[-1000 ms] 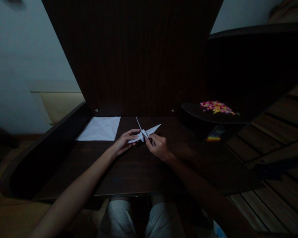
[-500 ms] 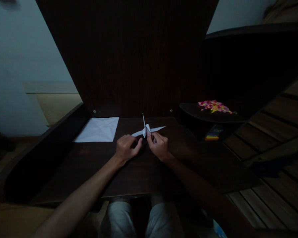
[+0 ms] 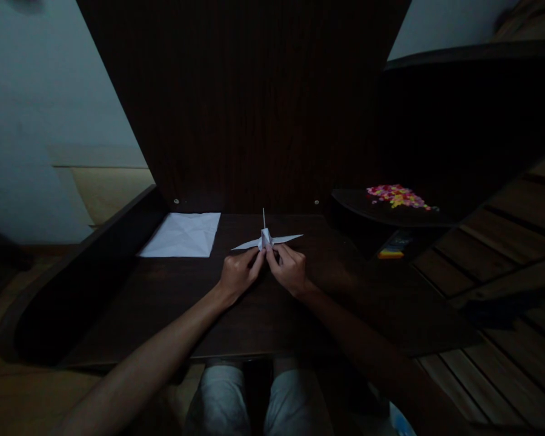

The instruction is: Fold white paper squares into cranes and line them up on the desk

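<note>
A white folded paper crane (image 3: 265, 237) is held just above the dark desk, its thin wings spread to left and right and one narrow point standing up at the back. My left hand (image 3: 241, 270) pinches the near side of its body between thumb and fingers. From the other side, my right hand (image 3: 289, 266) grips the body too, its thumb close to the left thumb. The fingertips beneath the paper are hidden.
A creased white paper sheet (image 3: 181, 235) lies at the desk's back left. On a raised curved shelf (image 3: 352, 201) at right sits a pile of small pink, red and yellow pieces (image 3: 399, 197). A dark panel (image 3: 245, 121) rises behind the desk (image 3: 163, 315).
My left hand has moved in to the right and its thumb and fingers now close on the crane. The crane has turned so its body faces me more squarely.
</note>
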`<state>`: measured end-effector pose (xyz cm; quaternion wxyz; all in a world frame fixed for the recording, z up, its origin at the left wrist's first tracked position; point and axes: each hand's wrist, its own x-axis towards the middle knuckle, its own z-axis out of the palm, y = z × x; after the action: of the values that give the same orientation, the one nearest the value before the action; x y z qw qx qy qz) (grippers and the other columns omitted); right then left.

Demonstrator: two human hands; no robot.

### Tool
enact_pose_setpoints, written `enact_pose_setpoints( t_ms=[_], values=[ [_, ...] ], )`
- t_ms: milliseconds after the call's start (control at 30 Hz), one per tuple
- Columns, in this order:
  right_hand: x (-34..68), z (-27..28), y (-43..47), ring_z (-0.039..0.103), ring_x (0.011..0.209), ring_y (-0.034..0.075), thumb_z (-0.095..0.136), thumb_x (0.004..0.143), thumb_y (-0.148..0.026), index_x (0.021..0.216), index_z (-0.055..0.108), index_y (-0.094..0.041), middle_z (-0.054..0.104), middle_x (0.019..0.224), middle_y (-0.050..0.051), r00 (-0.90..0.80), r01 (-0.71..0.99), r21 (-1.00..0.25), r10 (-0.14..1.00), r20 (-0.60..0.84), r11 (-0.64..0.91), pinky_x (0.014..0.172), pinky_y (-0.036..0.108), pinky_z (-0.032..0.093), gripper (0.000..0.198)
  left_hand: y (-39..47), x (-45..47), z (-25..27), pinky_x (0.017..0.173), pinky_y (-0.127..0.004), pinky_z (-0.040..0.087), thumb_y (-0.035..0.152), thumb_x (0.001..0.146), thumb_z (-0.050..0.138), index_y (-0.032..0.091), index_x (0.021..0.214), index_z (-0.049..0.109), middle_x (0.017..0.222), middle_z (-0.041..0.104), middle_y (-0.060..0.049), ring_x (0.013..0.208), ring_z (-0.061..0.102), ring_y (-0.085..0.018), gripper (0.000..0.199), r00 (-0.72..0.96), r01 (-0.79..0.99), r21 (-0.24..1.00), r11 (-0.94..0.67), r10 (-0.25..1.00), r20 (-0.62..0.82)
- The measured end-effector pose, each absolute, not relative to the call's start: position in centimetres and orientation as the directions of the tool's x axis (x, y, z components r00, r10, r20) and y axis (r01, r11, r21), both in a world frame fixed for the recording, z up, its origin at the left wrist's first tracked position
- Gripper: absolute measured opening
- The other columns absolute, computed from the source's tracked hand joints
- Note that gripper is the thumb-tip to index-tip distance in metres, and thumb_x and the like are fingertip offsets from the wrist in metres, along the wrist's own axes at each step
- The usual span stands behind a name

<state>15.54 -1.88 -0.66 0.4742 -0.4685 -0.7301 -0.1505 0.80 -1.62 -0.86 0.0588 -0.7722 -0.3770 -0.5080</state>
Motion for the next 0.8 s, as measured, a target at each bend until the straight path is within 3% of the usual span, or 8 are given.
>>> enact_pose_setpoints(
  t_ms=[267,467,600,800],
  values=[
    [15.5,-0.6,-2.1,0.060,0.062,0.012,0.049,0.088,-0.026,0.080,0.062,-0.016,0.066,0.072,0.005,-0.153,0.811,-0.237,0.585,0.796,0.535,0.060,0.022,0.040,0.018,-1.7,0.7,-0.6,0.055,-0.022,0.049,0.028,0.086,0.052,0.018,0.094,0.070,0.079,0.073,-0.006,0.058,0.066,-0.014,0.022,0.132,0.646,0.429,-0.632,0.645,0.752],
    [15.6,-0.3,-2.5,0.051,0.048,0.009,0.049,0.087,-0.032,0.069,0.061,-0.016,0.059,0.058,0.001,-0.096,0.789,-0.310,0.604,0.791,0.530,0.053,0.022,0.037,0.026,-1.4,0.0,-0.7,0.053,-0.022,0.046,0.028,0.087,0.048,0.017,0.097,0.069,0.078,0.073,-0.007,0.057,0.064,-0.014,0.026,0.218,0.687,0.343,-0.641,0.632,0.744],
    [16.3,0.1,-2.6,0.044,0.046,0.008,0.049,0.085,-0.035,0.066,0.056,-0.017,0.052,0.054,-0.001,-0.051,0.726,-0.386,0.604,0.795,0.569,0.050,0.022,0.035,0.027,-1.0,-0.7,-0.4,0.050,-0.024,0.040,0.029,0.088,0.046,0.016,0.091,0.069,0.061,0.067,-0.007,0.049,0.058,-0.014,0.027,0.317,0.734,0.243,-0.634,0.636,0.703],
    [16.5,0.4,-2.5,0.042,0.047,0.008,0.054,0.080,-0.041,0.063,0.050,-0.018,0.047,0.054,-0.003,-0.019,0.684,-0.466,0.652,0.758,0.562,0.050,0.022,0.034,0.028,-1.2,-0.9,0.6,0.051,-0.026,0.038,0.035,0.088,0.044,0.015,0.086,0.068,0.053,0.056,-0.006,0.046,0.051,-0.014,0.031,0.396,0.683,0.316,-0.659,0.697,0.598]
  ],
)
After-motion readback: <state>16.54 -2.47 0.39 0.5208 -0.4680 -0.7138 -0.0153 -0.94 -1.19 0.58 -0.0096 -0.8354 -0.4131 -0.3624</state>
